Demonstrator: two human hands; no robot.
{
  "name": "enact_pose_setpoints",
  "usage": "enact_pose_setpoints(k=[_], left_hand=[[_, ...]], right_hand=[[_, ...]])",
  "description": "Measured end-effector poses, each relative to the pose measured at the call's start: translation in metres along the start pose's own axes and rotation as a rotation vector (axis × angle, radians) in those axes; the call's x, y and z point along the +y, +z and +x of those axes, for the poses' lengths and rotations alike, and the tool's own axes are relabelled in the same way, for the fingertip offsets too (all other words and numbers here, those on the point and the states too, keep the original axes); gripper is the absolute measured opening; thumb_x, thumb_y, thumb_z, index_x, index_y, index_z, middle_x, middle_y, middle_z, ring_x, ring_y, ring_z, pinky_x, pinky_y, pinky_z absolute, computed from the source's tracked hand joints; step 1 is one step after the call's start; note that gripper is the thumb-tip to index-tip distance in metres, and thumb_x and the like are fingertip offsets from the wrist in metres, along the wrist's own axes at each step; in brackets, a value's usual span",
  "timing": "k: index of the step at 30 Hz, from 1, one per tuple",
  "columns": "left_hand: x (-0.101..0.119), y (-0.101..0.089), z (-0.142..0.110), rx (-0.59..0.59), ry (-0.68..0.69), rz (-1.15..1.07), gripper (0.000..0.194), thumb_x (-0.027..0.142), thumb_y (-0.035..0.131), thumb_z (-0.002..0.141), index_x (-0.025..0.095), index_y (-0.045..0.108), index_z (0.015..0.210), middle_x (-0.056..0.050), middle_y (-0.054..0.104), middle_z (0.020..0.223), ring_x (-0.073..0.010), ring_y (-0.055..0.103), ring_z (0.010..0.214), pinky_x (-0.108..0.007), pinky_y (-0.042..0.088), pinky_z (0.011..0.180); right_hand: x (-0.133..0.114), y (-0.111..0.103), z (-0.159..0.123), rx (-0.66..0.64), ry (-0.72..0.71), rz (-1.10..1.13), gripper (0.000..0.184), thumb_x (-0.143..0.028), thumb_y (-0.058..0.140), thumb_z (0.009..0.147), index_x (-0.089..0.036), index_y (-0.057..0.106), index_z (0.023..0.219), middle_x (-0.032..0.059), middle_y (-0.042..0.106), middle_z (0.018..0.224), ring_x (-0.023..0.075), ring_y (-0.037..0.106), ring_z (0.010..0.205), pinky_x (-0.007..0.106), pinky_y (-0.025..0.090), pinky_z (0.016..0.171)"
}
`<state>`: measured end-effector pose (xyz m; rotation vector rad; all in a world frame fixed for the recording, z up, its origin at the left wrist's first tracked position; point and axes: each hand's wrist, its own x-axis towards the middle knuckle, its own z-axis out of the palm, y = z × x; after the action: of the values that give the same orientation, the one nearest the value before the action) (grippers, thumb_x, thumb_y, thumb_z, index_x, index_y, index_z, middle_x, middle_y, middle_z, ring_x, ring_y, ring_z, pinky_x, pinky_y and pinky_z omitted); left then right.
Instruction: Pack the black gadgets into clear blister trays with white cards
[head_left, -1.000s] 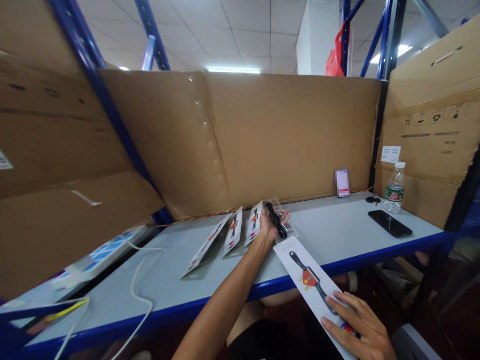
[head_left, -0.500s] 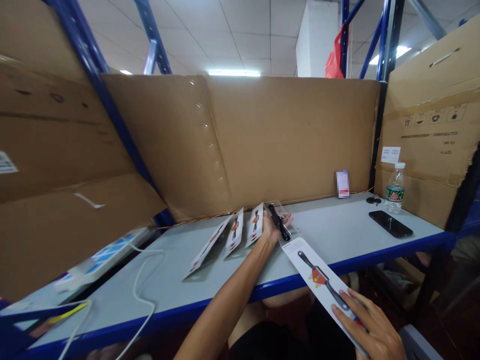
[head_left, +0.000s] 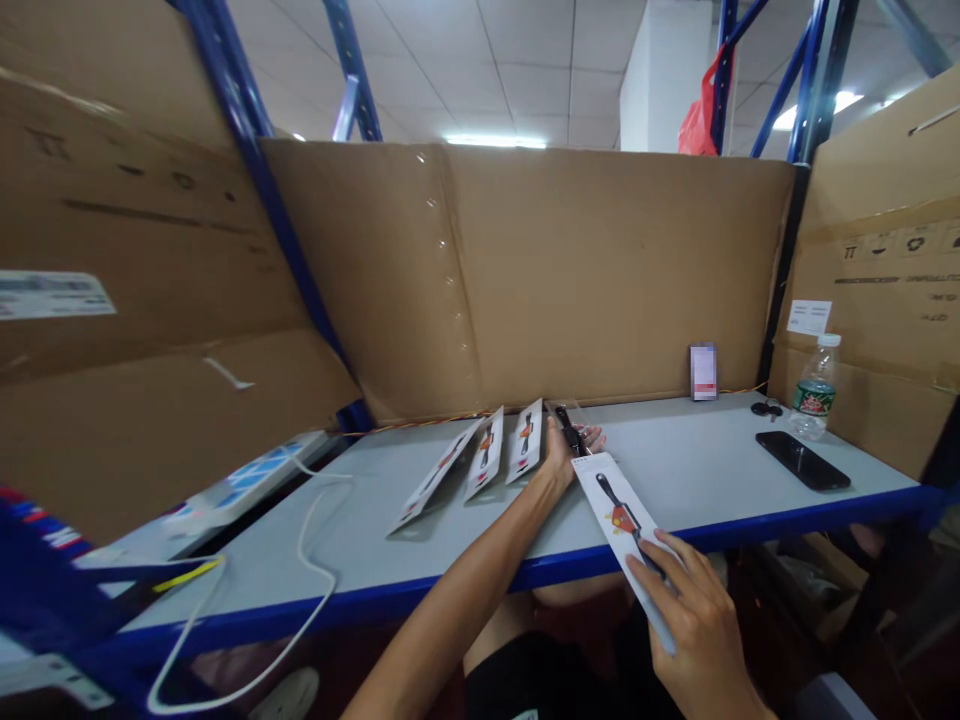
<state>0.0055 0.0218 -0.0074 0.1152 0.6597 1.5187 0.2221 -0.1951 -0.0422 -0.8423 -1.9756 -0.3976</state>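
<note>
My left hand (head_left: 559, 460) rests on the table, closed around a clear plastic blister shell. In the shell lies a black two-handled tool (head_left: 569, 430), perhaps a spokeshave. My right hand (head_left: 694, 610) grips the lower part of a white printed card (head_left: 611, 490), thumb hidden and fingers across its face. A dark tool with a red middle is pictured on the card. Its upper end meets the near end of the shell; whether it is inside cannot be made out. Just left of my left hand, printed card packs (head_left: 526, 440) of the same kind lean in a row.
At the right are a black phone (head_left: 802, 460), a water bottle (head_left: 815, 390) and keys (head_left: 766, 409). A small lit screen (head_left: 703, 372) leans on the cardboard wall (head_left: 600, 270). A white cable (head_left: 322, 570) and a power strip (head_left: 247, 485) lie at the left.
My right hand has pushed the card up and away from me, so its top end now covers the near part of the shell. The view has turned slightly left.
</note>
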Motion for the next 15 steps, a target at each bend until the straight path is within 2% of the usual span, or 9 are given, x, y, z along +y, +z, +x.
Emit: enact_pose_setpoints(k=[4,8,10,15], left_hand=[[0.000,-0.003,0.000,0.005,-0.009,0.016,0.039,0.042,0.060,0.095,0.017,0.060,0.124,-0.010,0.065,0.119,-0.0222,0.066,0.097,-0.042,0.058,0.081],[0.000,-0.002,-0.003,-0.029,-0.039,0.048,0.039,0.040,0.061,0.094,0.017,0.059,0.125,-0.010,0.063,0.123,-0.0234,0.065,0.100,-0.044,0.057,0.083],[0.000,-0.002,-0.004,-0.055,-0.052,0.065,0.039,0.039,0.062,0.094,0.017,0.059,0.126,-0.010,0.063,0.125,-0.0243,0.065,0.103,-0.045,0.057,0.085],[-0.001,-0.002,-0.006,-0.121,-0.069,0.094,0.039,0.038,0.062,0.094,0.017,0.059,0.126,-0.010,0.063,0.125,-0.0248,0.065,0.104,-0.045,0.057,0.086]], right_hand=[[-0.002,0.020,0.031,-0.092,-0.009,-0.057,0.049,-0.003,0.050,0.082,-0.018,0.065,0.127,0.0095,0.066,0.130,0.0296,0.054,0.125,0.047,0.042,0.107],[0.004,0.041,0.056,-0.165,-0.050,-0.129,0.059,-0.005,0.054,0.080,-0.011,0.056,0.138,0.0142,0.057,0.143,0.0317,0.048,0.132,0.047,0.036,0.111],[0.008,0.045,0.068,-0.199,-0.062,-0.122,0.056,-0.006,0.056,0.079,-0.012,0.059,0.135,0.0128,0.060,0.139,0.0299,0.050,0.129,0.045,0.035,0.113],[0.009,0.047,0.092,-0.322,-0.069,-0.096,0.032,-0.009,0.057,0.081,-0.018,0.071,0.109,0.0097,0.072,0.117,0.0260,0.059,0.116,0.042,0.035,0.112]])
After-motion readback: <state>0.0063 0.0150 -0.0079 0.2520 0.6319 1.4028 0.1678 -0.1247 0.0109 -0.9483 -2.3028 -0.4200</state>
